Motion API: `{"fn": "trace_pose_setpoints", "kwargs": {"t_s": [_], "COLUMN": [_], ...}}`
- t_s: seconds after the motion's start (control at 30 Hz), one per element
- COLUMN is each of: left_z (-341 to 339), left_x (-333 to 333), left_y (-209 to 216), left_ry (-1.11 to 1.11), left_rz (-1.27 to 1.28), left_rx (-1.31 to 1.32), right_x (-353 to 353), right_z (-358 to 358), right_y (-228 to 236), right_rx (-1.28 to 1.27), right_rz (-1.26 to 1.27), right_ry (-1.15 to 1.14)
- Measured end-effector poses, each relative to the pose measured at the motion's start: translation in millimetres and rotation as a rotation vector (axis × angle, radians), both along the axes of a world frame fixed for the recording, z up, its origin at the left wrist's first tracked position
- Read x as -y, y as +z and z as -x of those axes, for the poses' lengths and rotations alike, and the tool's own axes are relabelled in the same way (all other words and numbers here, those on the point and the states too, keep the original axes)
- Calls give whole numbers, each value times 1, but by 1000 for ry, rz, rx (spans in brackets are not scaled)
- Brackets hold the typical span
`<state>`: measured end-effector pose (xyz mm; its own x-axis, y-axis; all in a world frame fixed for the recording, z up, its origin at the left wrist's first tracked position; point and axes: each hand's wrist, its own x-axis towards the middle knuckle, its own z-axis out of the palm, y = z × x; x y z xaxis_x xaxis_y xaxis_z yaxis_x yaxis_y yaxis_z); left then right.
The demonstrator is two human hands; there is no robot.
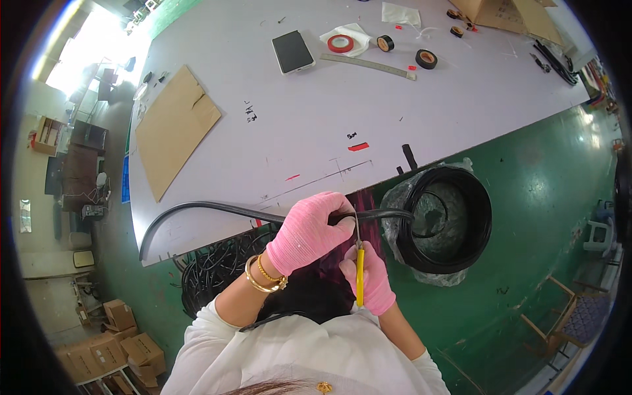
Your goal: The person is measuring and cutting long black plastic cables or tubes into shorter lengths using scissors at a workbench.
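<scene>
My left hand (307, 232), in a pink knitted glove, is closed around a long black cable or tube (217, 207) at the table's near edge. One length of it curves away left over the tabletop; the other leads right into a large black coil (482, 214) partly wrapped in clear plastic. My right hand (374, 280), gloved alike, grips a slim yellow-handled tool (360, 271). Its thin metal end points up against the cable, just beside my left fingers. Whether that end is a blade or jaws cannot be made out.
The pale table (296, 131) carries a cardboard sheet (176, 131), a phone-like dark slab (293, 51), a steel ruler (367, 66), red tape (340, 43) and black tape (426, 59). Cut black lengths (210, 273) are heaped below its near left edge. A chair (569, 316) stands right.
</scene>
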<state>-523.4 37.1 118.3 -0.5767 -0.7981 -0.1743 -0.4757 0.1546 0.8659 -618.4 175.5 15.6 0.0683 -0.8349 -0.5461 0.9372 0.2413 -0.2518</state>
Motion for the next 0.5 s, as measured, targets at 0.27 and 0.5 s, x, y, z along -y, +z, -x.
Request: {"fn": "trace_pose_setpoints", "kwargs": {"t_s": [0.27,0.5], "left_z": [-7,-2], "left_x": [5,15], "left_y": [2,8], "left_ry": [-33,-180], "left_rz": [-90,-302], "left_rx": [10,-99], "right_x": [0,-7], "right_z": [1,6], "right_y": [24,29], "right_rx": [-1012,-1097], "right_rz": [114,189], "right_ry": [265,241]}}
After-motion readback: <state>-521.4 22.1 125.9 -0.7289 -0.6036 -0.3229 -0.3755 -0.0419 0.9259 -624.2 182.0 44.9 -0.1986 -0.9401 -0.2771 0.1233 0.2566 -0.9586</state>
